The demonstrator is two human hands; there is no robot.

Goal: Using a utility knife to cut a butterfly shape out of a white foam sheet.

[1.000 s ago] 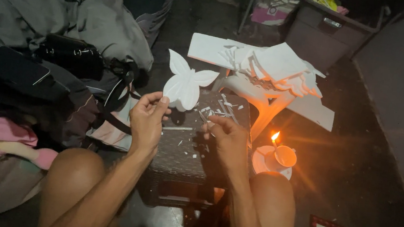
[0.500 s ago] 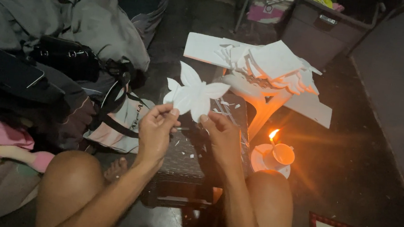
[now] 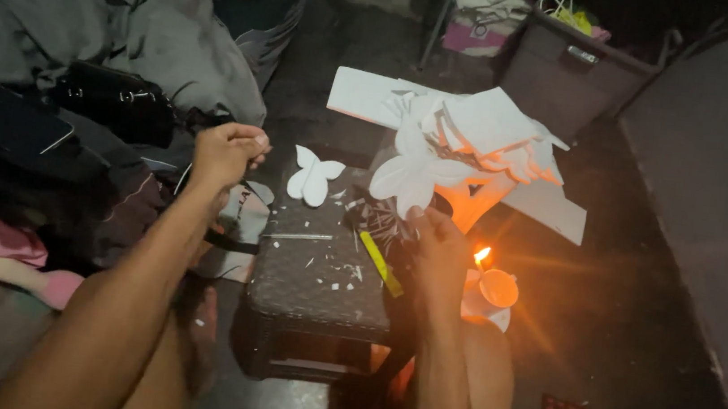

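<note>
The right hand (image 3: 436, 244) pinches a big white butterfly cutout (image 3: 412, 178) above the dark stool (image 3: 319, 290). The left hand (image 3: 227, 152), curled and empty, sits left of the stool, near a small butterfly (image 3: 313, 177). It looks like sorting cut shapes; next needs a gentle put-down.

A dim room of a home, used for paper craft on the floor. Around a low dark stool (image 3: 321, 272): rumpled grey bedding (image 3: 121, 26) to its left, a lit candle (image 3: 491, 285) just right, a storage bin (image 3: 576, 73) beyond it.
</note>
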